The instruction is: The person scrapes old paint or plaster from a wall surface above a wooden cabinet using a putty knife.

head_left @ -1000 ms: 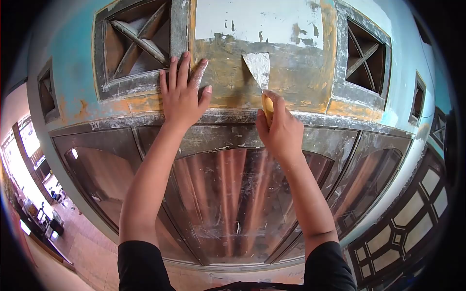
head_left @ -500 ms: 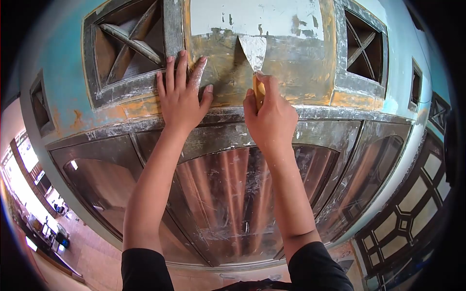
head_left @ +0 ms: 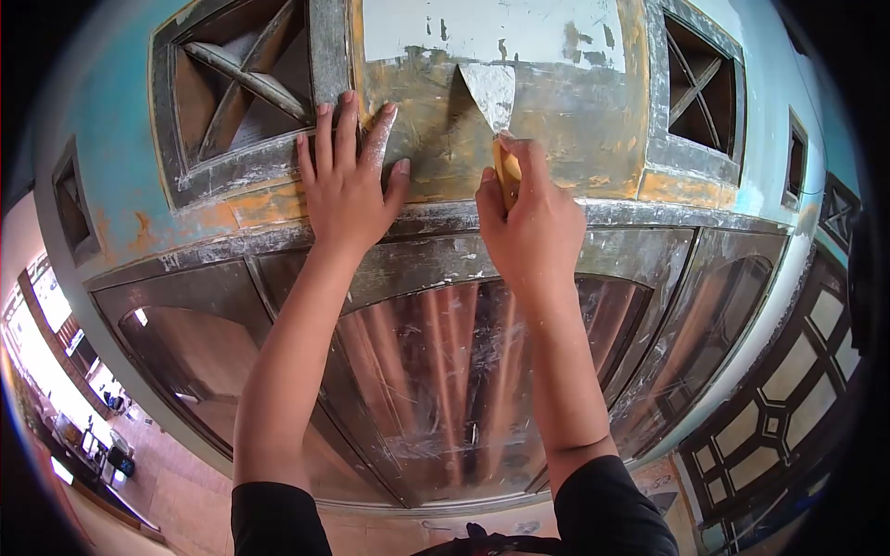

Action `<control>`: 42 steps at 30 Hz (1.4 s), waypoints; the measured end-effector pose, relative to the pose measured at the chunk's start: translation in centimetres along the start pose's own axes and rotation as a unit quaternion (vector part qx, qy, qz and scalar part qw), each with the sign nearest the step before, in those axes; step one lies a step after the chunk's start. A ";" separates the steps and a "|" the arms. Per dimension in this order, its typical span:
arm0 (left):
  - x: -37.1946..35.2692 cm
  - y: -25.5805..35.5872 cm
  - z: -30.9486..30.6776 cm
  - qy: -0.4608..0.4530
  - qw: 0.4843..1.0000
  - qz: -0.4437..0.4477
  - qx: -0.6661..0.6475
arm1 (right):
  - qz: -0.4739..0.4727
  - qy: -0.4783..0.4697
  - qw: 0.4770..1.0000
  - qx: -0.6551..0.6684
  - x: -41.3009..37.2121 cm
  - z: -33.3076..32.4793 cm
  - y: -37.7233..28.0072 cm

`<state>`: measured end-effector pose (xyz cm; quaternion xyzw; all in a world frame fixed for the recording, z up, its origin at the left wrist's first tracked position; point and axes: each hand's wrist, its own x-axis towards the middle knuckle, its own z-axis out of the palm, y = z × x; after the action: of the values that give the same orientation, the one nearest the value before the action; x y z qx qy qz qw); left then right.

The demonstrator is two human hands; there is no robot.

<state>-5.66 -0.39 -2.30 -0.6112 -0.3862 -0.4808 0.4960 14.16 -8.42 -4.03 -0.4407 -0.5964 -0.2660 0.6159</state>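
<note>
My right hand [head_left: 533, 218] grips the yellowish handle of a putty knife [head_left: 489, 95]. Its broad, white-smeared blade points upward against a wall panel [head_left: 417, 139], close to the lower edge of the white layer [head_left: 519, 28]. Below that edge the panel is bare, brownish grey and streaked. My left hand [head_left: 350, 195] lies with fingers spread on the frame and panel to the left of the knife. White dust coats its index finger.
Vent openings with crossed slats flank the panel, the left vent [head_left: 243, 83] and the right vent [head_left: 695, 88]. Below runs a scuffed wooden frame with a glass pane [head_left: 482, 371]. A dark patterned door [head_left: 779, 398] stands at right; the tiled floor [head_left: 176, 454] shows lower left.
My right hand and the putty knife have shifted slightly to the right, the blade still near the white layer's edge. My left hand stays in nearly the same place.
</note>
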 end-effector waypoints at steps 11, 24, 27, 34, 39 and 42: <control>0.0 -0.1 -0.1 0.005 1.000 0.005 -0.004 | -0.005 0.000 1.000 0.002 0.7 -0.2 0.3; -0.2 -0.3 0.0 0.010 1.000 0.014 -0.009 | -0.012 -0.018 0.999 -0.033 1.3 -0.7 0.6; -0.2 -0.1 0.0 0.008 1.000 0.010 -0.007 | -0.010 -0.018 1.000 -0.021 0.7 -1.3 0.4; -0.1 -0.1 -0.1 0.014 1.000 0.013 -0.010 | -0.011 -0.018 1.000 -0.018 1.0 -1.0 0.0; -0.1 -0.3 0.1 0.014 1.000 0.015 -0.017 | -0.016 -0.013 0.999 -0.030 1.3 -0.6 -0.4; -0.2 -0.1 0.0 0.025 0.999 0.016 -0.018 | -0.019 -0.012 0.999 -0.027 0.8 -0.9 -0.8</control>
<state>-5.85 -0.40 -2.42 -0.6141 -0.3554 -0.4950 0.5015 14.09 -9.40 -2.96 -0.4489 -0.6044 -0.2889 0.5914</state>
